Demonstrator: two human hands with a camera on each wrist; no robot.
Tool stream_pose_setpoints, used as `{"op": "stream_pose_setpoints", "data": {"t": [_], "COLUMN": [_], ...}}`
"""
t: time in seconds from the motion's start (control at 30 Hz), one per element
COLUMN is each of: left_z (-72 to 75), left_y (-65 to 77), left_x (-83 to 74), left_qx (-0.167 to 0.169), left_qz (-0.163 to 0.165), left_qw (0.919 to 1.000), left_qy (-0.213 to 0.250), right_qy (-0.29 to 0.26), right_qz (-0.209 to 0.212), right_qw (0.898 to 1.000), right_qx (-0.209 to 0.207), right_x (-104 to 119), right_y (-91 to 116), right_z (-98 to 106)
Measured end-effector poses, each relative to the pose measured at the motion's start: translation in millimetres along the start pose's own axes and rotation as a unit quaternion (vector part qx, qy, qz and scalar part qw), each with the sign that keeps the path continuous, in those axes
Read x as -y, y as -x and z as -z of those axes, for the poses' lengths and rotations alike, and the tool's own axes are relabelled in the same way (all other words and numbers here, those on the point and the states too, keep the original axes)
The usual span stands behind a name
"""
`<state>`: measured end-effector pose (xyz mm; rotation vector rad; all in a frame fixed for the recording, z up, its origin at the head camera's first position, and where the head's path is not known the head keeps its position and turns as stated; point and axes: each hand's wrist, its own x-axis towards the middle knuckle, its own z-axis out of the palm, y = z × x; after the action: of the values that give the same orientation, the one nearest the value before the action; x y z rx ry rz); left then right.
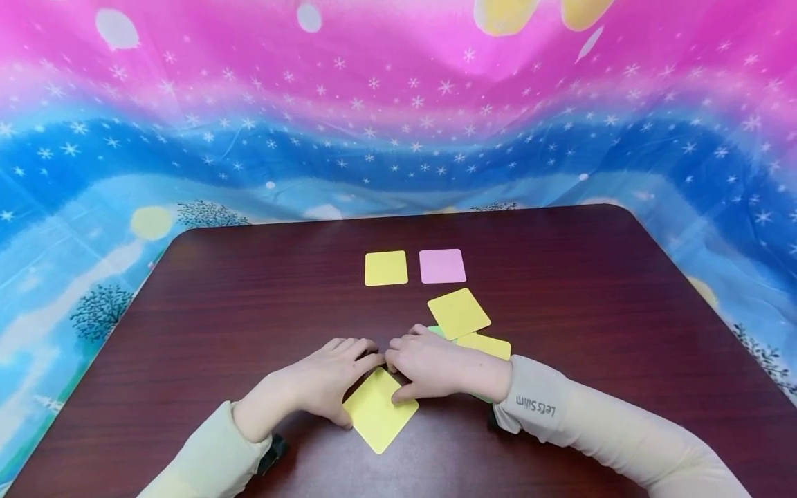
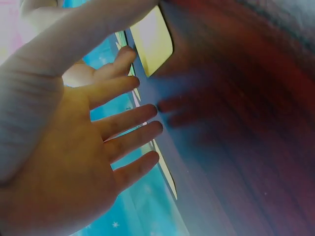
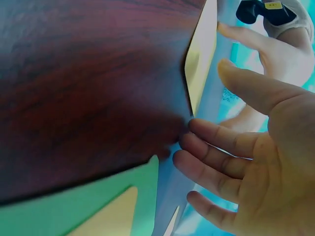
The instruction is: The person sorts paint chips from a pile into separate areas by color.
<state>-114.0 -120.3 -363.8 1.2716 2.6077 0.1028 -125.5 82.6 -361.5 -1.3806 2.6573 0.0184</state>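
Note:
A yellow square card [image 1: 381, 418] lies turned cornerwise near the front of the table. My left hand [image 1: 330, 377] is at its left side, thumb at the left corner and the other fingers extended beyond the far corner. From the other side my right hand [image 1: 429, 363] reaches over, its thumb at the card's right corner. Fingertips of both hands nearly meet past the far corner. In the left wrist view the left fingers are straight and spread. Loosely bent right fingers, with nothing between them, show in the right wrist view beside the yellow card [image 3: 203, 59].
Farther back lie a yellow card [image 1: 386, 268] and a pink card [image 1: 443, 266], side by side. A tilted yellow card [image 1: 459, 313], another yellow card [image 1: 488, 344] and a green card [image 3: 146, 196] overlap near the right forearm, which partly hides them. A patterned cloth [image 1: 398, 124] surrounds the dark table [image 1: 249, 290].

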Motion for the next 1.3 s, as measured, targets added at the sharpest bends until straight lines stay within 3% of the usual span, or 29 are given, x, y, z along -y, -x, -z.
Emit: {"op": "stream_pose_setpoints", "data": {"t": [0.3,0.7,1.3], "left_z": [-2.6,-5.3,1.4], "left_y": [-4.0,-8.9,-18.5], "left_x": [-1.4,0.1,14.8], "left_qx": [-0.017,-0.075,-0.138], "left_qz": [0.000,0.020,0.042], "left_qw": [0.9997,0.9960,0.9876], "left_qy": [-0.018,-0.045,-0.063], "right_qy": [-0.008,0.032,0.031], "right_qz": [-0.015,-0.053,-0.080], "right_qw": [1.000,0.998,0.996], "right_qx": [0.013,0.000,-0.004], "right_x": [2.2,6.8,-7.7], "right_y": [3.5,1.1,-2.3], "right_z": [2.2,-1.2,2.9]}}
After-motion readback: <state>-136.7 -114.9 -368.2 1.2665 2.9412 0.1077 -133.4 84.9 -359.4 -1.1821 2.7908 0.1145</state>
